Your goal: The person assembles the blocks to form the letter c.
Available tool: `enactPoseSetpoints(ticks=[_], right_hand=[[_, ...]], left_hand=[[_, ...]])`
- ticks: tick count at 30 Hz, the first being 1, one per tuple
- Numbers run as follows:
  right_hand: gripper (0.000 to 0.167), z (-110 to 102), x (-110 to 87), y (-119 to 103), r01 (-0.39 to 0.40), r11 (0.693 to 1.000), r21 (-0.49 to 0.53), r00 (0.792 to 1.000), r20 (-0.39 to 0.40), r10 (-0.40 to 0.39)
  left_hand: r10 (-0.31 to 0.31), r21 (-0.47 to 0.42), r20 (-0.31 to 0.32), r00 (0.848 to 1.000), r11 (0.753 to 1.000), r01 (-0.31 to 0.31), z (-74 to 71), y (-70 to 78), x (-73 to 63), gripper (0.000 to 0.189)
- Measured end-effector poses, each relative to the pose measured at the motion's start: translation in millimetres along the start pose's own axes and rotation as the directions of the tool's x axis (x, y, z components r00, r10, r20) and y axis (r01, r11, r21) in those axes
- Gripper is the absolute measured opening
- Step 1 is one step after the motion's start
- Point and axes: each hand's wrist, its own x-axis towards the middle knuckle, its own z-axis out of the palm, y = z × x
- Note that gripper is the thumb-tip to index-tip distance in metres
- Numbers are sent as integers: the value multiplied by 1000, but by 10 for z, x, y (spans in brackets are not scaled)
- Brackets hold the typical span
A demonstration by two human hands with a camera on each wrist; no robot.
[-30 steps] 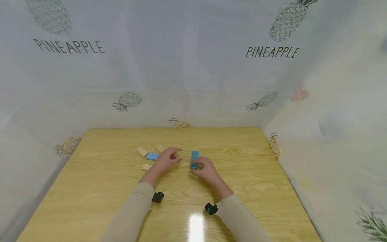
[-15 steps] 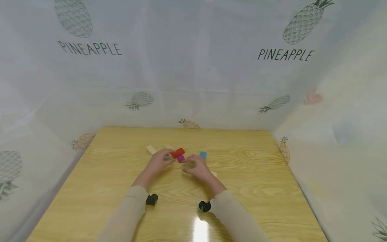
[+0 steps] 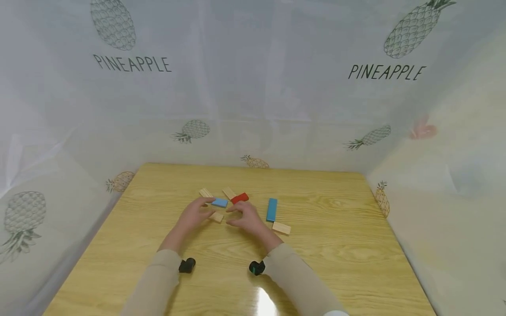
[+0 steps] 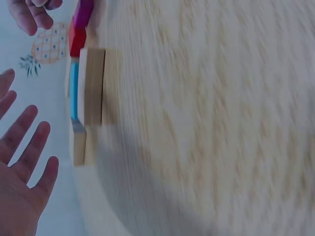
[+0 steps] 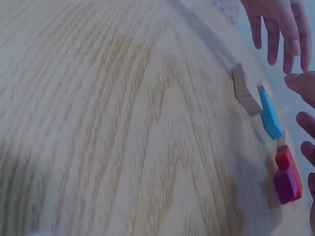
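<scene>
My left hand (image 3: 193, 216), fingers apart and holding nothing, is nearest to a plain wooden block (image 3: 216, 217) and a light-blue block (image 3: 219, 202). In the left wrist view the fingers (image 4: 32, 147) are spread. My right hand (image 3: 248, 218), with thumb and fingers parted around empty space, is just in front of a red block (image 3: 240, 198). A purple block (image 5: 285, 185) lies against the red one; the right hand hides it in the head view. Two more wooden blocks lie behind, one at the left (image 3: 205, 193) and one beside the red block (image 3: 229, 193).
To the right of the hands lie a longer blue block (image 3: 272, 210) and a wooden block (image 3: 281, 228) near its front end. The wooden table (image 3: 336, 254) reaches a pineapple-print curtain (image 3: 253, 101) at the back and sides.
Both hands have moved left over the table, uncovering the blue and wooden blocks on the right and the red block. The head view has shifted; the blocks show no clear movement.
</scene>
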Motion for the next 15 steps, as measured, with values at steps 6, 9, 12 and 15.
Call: enactPoseSetpoints(ticks=[6, 9, 12, 15], right_hand=[[32, 127, 119, -27, 2, 999, -41, 1000, 17, -1], [32, 214, 187, -39, 1, 998, -58, 1000, 21, 1], [33, 288, 248, -79, -13, 998, -59, 999, 38, 15], [34, 344, 293, -125, -29, 997, -70, 998, 49, 32]], left_hand=[[-19, 23, -9, 1000, 1000, 19, -101, -116, -97, 47], [-25, 36, -20, 999, 999, 25, -155, -168, -155, 47], [-35, 55, -33, 999, 998, 37, -206, -234, -211, 47], [-45, 58, -45, 998, 997, 47, -252, -299, -262, 47]])
